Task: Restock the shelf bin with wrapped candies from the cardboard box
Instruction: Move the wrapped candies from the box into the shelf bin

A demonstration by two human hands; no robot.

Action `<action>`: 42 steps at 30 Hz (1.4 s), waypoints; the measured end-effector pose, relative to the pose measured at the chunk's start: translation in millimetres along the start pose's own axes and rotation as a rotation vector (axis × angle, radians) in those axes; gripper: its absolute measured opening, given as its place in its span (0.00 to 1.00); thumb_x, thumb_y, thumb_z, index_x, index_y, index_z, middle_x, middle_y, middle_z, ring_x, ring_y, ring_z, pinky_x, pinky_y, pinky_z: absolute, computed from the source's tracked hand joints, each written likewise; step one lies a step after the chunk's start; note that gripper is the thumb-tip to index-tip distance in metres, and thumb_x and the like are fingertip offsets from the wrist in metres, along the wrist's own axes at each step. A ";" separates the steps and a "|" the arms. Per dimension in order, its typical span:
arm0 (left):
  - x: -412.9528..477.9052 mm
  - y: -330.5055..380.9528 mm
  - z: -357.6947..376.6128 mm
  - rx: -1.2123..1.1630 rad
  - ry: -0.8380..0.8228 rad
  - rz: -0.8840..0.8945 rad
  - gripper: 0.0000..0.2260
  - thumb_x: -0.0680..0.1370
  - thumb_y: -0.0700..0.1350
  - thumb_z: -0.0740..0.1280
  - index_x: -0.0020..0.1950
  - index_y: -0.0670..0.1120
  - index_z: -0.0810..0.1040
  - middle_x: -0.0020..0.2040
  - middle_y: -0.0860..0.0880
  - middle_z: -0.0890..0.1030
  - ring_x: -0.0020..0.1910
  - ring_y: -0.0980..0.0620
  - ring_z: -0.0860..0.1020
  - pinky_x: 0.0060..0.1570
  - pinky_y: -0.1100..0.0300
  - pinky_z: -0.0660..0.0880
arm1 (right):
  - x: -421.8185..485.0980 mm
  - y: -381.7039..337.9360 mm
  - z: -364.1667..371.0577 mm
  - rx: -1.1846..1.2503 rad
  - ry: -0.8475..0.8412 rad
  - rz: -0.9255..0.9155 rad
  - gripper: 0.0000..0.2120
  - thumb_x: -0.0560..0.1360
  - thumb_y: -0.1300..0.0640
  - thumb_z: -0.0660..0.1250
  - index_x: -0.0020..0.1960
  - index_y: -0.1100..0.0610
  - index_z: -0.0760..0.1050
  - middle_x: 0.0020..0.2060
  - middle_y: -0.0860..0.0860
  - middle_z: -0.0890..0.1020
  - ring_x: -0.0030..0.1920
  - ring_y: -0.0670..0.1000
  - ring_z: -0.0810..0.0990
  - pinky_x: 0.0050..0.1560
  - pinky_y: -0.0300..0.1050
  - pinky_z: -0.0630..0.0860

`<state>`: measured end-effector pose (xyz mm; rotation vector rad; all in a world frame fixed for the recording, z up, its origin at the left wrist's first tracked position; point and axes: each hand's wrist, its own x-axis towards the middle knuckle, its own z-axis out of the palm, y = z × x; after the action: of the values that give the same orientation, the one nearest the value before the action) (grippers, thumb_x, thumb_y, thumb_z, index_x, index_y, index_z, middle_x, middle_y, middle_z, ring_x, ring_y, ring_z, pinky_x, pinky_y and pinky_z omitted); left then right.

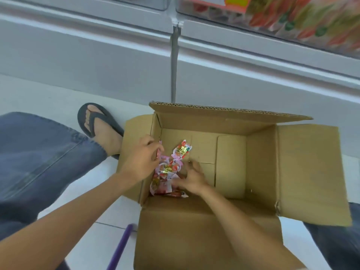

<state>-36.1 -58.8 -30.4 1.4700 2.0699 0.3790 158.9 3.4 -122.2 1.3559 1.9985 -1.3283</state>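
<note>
**Head view.** The cardboard box (261, 162) stands open on the floor with its flaps folded outward. It holds a small heap of wrapped candies (169, 168) at the 9 o'clock side of its bottom. The clear-walled shelf bin (218, 18), at 1 o'clock in the view, holds more red and green wrappers. The left grip (142, 158), fingers curled, pinches a wrapper at the heap's 10 o'clock edge, beside the box wall. The right grip (191, 178) rests on the heap's 4 o'clock side with its fingers spread. A sandalled foot (97, 125) stands at 10 o'clock of the box.
</note>
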 end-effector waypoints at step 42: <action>-3.7 74.5 -10.0 -1.567 -0.500 -0.528 0.24 0.76 0.57 0.66 0.69 0.48 0.74 0.65 0.43 0.79 0.63 0.47 0.78 0.64 0.46 0.75 | -107.8 -49.5 -116.1 0.746 0.456 -0.313 0.11 0.74 0.68 0.69 0.48 0.53 0.75 0.47 0.53 0.83 0.47 0.53 0.81 0.50 0.52 0.79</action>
<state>16.1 -34.8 18.1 0.0280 1.0206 0.9526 187.0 44.3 36.3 1.8421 2.1545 -2.2296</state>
